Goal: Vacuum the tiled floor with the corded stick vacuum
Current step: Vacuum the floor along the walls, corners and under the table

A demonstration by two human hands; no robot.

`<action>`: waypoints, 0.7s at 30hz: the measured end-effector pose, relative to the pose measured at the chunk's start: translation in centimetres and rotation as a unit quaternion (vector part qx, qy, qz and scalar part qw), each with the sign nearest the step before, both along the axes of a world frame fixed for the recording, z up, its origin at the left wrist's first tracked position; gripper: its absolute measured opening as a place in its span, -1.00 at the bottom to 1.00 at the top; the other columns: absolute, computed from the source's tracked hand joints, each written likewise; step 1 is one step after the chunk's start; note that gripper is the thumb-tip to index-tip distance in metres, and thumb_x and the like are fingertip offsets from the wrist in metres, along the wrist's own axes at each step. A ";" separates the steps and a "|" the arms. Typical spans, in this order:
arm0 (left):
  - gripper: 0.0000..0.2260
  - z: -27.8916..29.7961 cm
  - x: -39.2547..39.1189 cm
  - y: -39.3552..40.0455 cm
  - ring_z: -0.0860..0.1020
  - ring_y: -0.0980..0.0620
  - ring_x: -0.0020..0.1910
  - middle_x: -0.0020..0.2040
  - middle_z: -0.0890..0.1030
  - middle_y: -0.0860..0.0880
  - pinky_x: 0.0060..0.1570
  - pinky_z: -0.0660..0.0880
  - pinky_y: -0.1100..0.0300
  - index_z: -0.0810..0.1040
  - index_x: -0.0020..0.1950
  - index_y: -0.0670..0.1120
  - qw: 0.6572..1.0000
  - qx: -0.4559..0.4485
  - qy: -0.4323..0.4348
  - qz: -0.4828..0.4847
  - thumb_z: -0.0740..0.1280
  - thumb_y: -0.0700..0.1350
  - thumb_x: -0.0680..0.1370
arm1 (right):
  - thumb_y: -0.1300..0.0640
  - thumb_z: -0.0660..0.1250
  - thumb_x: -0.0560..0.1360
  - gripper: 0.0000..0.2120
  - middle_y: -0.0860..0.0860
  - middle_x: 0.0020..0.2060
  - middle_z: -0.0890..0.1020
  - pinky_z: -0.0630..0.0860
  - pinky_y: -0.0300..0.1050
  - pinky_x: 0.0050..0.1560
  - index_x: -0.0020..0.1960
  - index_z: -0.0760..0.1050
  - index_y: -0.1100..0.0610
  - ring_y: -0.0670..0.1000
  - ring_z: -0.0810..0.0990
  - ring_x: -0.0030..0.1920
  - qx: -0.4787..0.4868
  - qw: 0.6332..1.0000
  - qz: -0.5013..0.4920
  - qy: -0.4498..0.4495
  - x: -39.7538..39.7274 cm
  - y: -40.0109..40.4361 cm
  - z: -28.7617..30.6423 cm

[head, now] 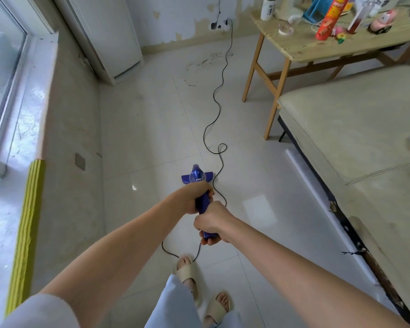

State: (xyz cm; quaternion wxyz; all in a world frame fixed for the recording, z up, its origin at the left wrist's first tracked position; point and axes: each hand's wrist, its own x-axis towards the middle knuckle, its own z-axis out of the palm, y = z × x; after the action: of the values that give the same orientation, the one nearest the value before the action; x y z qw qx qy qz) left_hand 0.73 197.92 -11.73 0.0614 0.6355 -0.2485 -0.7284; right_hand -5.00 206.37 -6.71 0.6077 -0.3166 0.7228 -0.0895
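Both hands are wrapped around the blue stick vacuum (200,183) — our left hand (194,197) grips lower on the handle, our right hand (211,221) curls around its upper end, nearer our body. We judge the stacked grip is there to steer and push at once: the far hand guides, the near one drives.

The vacuum's floor head (186,179) sits flat on the tiled floor (152,129) just ahead of our feet, in the open lane between the window wall on our left and the bed (353,138) on our right. Its black cord (219,95) snakes away across the tiles to a wall socket (226,23) at the far end, with a loop lying just beside the head and another stretch curling back near our sandal (187,272) — slack we would want to keep off the nozzle's path.

Dark scuffs (206,62) mark the tiles beside the wooden table (301,47), so much of the floor looks still to be covered.
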 end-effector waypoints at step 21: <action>-0.86 -7.8 -6.6 -25.2 0.39 0.01 -0.42 -0.37 0.42 -0.11 -0.38 0.42 0.22 0.38 -0.26 -0.19 0.997 -0.068 -0.033 0.024 0.16 -0.37 0.47 | 0.39 0.17 0.47 -0.83 0.10 -0.37 0.51 0.43 -0.25 -0.56 0.05 0.36 0.26 -0.01 0.52 -0.52 -0.015 0.998 0.025 0.047 -6.4 -25.3 -9.3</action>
State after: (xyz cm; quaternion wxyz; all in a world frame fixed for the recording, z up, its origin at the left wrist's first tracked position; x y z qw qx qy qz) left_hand -5.82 172.76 -19.57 0.1139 0.6589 -0.2846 -0.6869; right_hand -11.35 181.09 -16.05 0.5703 -0.3478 0.7408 -0.0706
